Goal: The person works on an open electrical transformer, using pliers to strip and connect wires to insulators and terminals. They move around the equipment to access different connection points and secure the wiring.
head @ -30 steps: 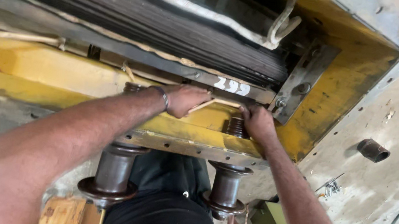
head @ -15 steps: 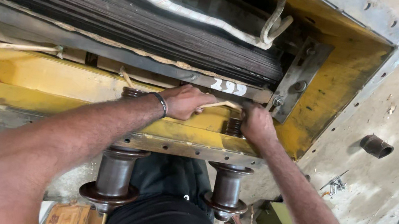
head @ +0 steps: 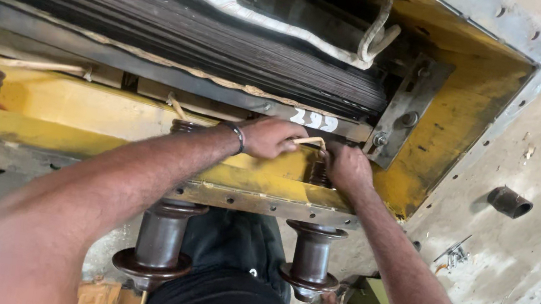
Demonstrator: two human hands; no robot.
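I am seeing a yellow tank wall showing worn grey edges. Just below it, two glossy dark brown ribbed insulators are hanging. Just above it, a cream strip is showing against dark, finely lined plates.

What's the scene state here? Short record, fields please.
setting: open yellow steel tank holding a dark laminated core
left hand: pinching a pale strip by the tank wall
right hand: gripping the same spot, over a ribbed brown insulator top
below rim: two brown bushings hanging under the flange
wrist: dark band on the left arm
floor: loose bolts, a short dark pipe piece
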